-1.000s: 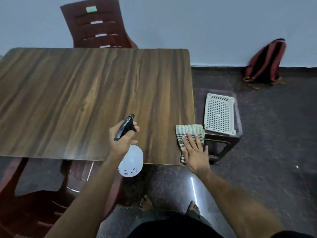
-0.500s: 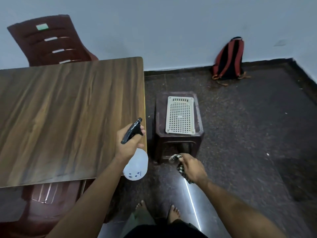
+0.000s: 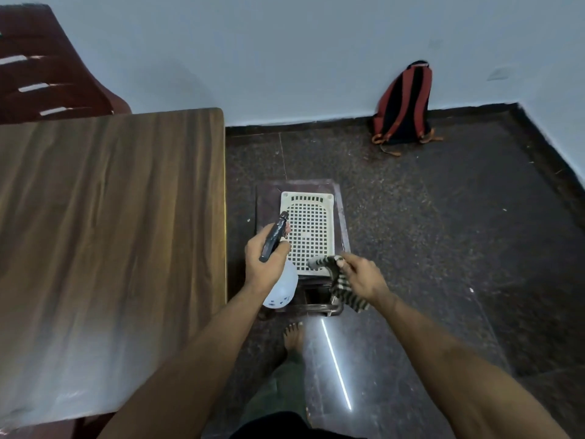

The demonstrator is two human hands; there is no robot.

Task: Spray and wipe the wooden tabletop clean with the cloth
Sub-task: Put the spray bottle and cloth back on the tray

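Beside the wooden tabletop [image 3: 110,236], over a low dark stool [image 3: 343,213], both hands were busy, each wrapped around one thing. One spray bottle [image 3: 282,286] was in the left hand [image 3: 264,264], the fingers curled tight round its neck; its black trigger head pointed up and away, and its pale round body hung below the wrist. One striped cloth [image 3: 340,285] was pinched in the right hand [image 3: 362,277], bunched at the top and drooping down past the front of the stool. The two hands were close to each other but not touching, both off the right edge of the table.

One white perforated basket [image 3: 313,229] lay on the stool, just beyond the hands. The tabletop filled the left side of the view, with nothing lying on it; a pale sheen covered its near end. One dark red chair [image 3: 47,77] stood behind the far edge of the table. One red and black backpack [image 3: 403,106] leaned against the wall, well apart from the stool. One bare foot [image 3: 292,342] showed on the dark floor below the hands.
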